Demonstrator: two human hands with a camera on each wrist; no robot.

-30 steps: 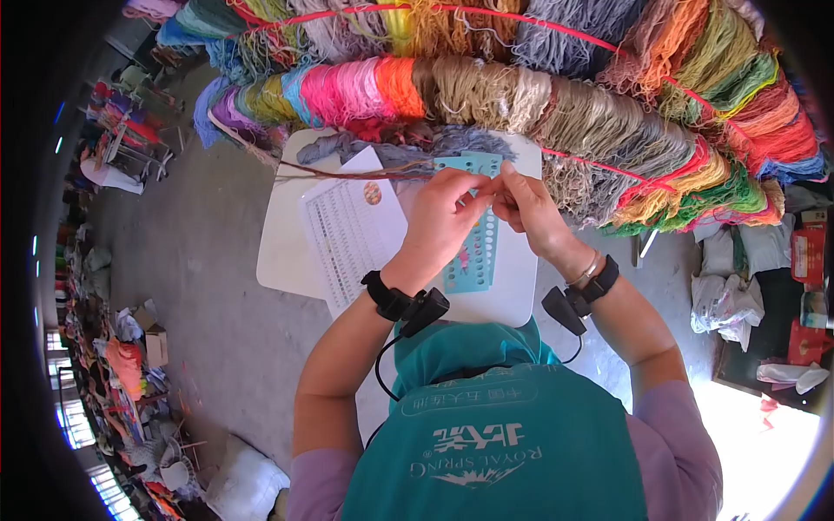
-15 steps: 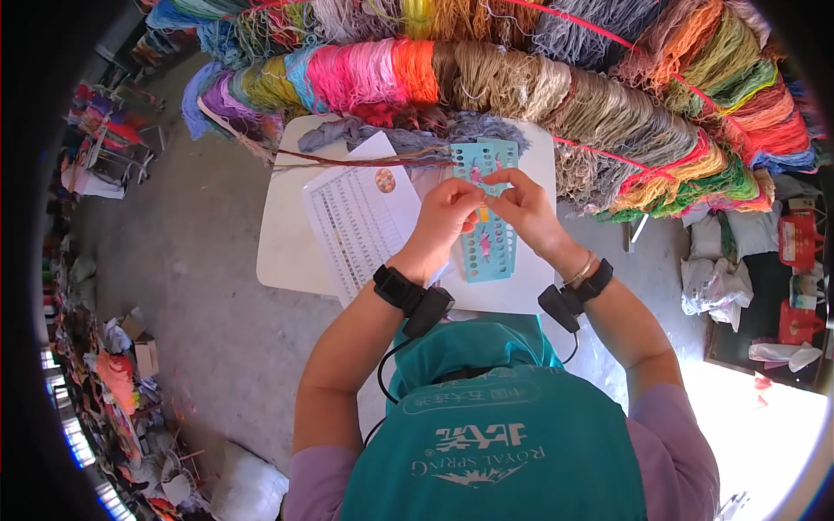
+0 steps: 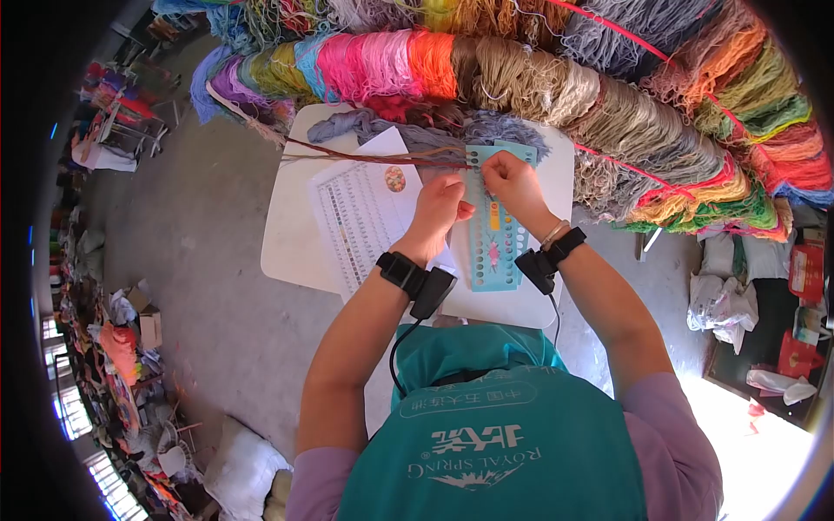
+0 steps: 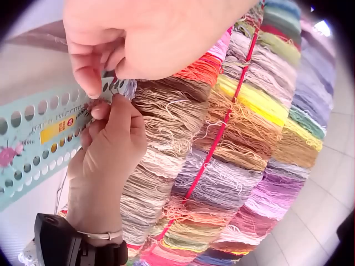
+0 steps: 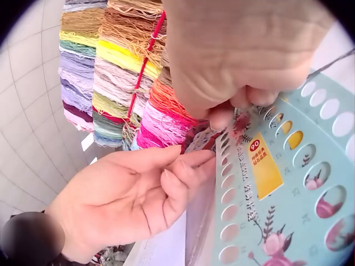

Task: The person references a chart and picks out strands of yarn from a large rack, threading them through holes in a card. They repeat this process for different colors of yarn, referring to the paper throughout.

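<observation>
A teal thread card [image 3: 494, 276] with rows of round holes, a flower print and a yellow label lies over a second such card on the white table [image 3: 287, 243]. My right hand [image 3: 514, 184] is bent over its far end, thumb and forefinger pinching a dark thread [image 4: 114, 87] at the holes. Beside the card's left edge is my left hand [image 3: 437, 215], its fingers loosely bent, with no thread showing in it in the right wrist view. Dark red and brown strands [image 3: 373, 159] stretch left from the card's far end.
A printed chart sheet [image 3: 347, 221] lies left of the card. Grey thread [image 3: 347, 126] is heaped along the table's far edge. Beyond it hang thick rows of coloured skeins [image 3: 382, 65]. White plastic bags [image 3: 721, 300] sit on the right.
Earlier both hands met above the middle of the card. Now they are apart: the right hand has moved to the card's far end, and the left stays by its left edge.
</observation>
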